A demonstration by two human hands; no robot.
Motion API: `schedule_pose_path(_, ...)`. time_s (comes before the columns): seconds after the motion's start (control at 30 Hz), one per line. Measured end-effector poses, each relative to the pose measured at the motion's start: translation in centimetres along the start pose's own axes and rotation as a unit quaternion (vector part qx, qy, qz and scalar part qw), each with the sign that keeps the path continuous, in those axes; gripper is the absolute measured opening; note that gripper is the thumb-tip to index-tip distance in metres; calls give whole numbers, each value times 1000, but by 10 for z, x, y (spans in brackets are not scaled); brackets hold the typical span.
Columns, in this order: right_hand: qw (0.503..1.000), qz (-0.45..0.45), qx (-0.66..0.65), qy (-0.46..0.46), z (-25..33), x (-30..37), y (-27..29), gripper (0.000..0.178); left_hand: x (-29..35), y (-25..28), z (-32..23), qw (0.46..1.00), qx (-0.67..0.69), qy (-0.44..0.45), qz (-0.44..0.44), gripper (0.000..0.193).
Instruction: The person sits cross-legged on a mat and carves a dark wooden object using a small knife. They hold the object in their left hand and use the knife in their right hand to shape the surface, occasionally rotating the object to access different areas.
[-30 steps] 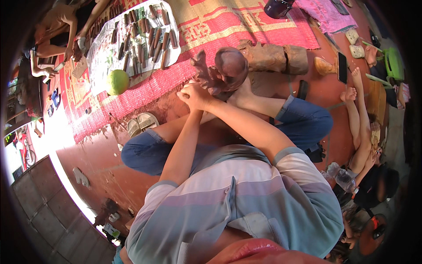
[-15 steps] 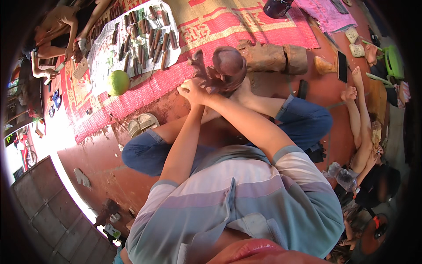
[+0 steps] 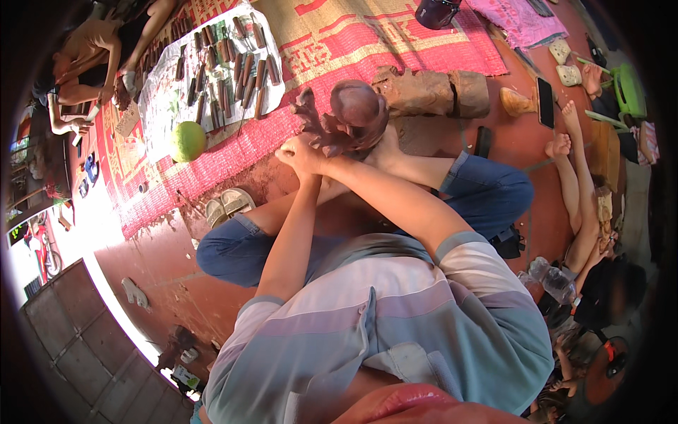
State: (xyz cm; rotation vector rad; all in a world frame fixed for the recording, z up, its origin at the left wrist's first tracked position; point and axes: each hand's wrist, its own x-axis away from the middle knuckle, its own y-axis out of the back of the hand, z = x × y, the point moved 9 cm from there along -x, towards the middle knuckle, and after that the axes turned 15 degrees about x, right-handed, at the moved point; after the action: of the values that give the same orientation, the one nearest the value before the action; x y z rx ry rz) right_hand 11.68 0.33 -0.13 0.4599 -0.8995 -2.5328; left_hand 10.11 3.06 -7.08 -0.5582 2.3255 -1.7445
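Note:
I sit cross-legged on the red floor in blue jeans. A dark brown wooden carving [image 3: 351, 113] with a rounded top and leaf-like edges rests against my bare foot [image 3: 387, 150]. My left hand [image 3: 292, 150] and my right hand [image 3: 319, 161] are pressed together, fingers closed, at the carving's near-left edge. What lies inside the fingers is hidden.
A white cloth [image 3: 164, 106] with several chisels lies on a red woven mat [image 3: 247, 145], beside a green round fruit [image 3: 187, 140]. A rough wood block [image 3: 431, 92], a phone [image 3: 545, 102], sandals [image 3: 229, 205] and a plastic bottle [image 3: 554, 279] lie around. Another person's legs [image 3: 573, 177] stretch along the right.
My joined hands have shifted a little to the left along the carving's edge. The carving and my legs stay put.

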Motion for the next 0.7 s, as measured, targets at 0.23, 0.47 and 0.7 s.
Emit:
schedule_pose_path(0.23,999,21,44,6,2,4,-3,34,0,6,-1,999,-43,6,-4,27)
schedule_pose_path(0.47,1000,17,25,-6,-3,-6,1,33,-6,5,2,989,-142,-7,-38,26)
schedule_pose_path(0.7,998,1,60,7,-1,-7,-4,27,-4,-1,0,968,-251,22,6,26)
